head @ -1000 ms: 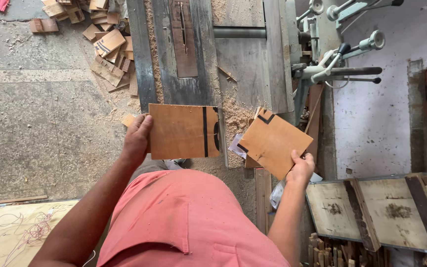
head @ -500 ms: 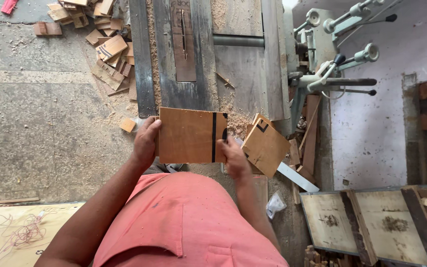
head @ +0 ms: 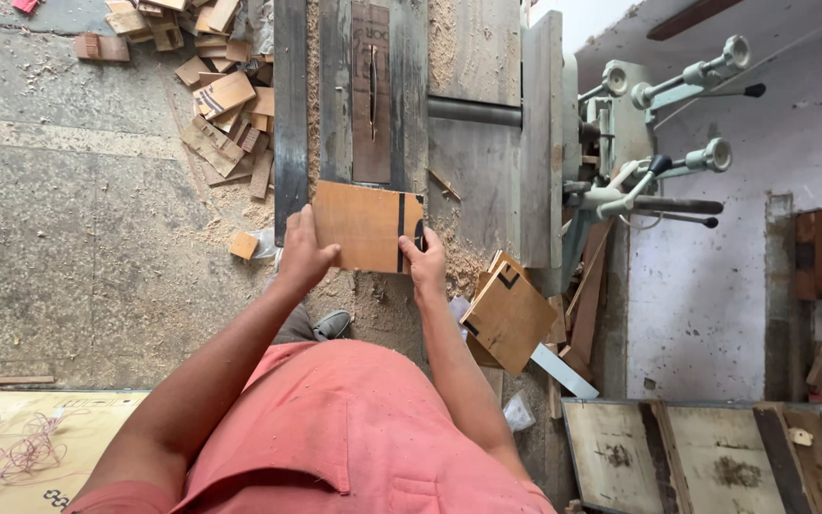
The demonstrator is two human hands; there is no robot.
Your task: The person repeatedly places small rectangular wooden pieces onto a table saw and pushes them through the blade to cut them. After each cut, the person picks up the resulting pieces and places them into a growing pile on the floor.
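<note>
I hold a flat rectangular brown wooden board (head: 363, 226) with a dark stripe near its right end. My left hand (head: 303, 254) grips its left edge and my right hand (head: 425, 259) grips its right edge. The board lies at the near end of a grey table saw (head: 473, 162) dusted with sawdust, just before the slotted insert plate (head: 371, 90). A second brown board with a black corner mark (head: 508, 314) leans below the table's right side, apart from both hands.
A pile of wood offcuts (head: 216, 90) lies on the concrete floor at the upper left. A machine with levers and round knobs (head: 654, 167) stands at the right. A worn panel (head: 715, 457) sits at the lower right, a pale sheet (head: 21, 443) at the lower left.
My right hand has let go of the second board, which now leans beside the saw, and has taken the first board's right edge. The first board has moved forward onto the saw table.
</note>
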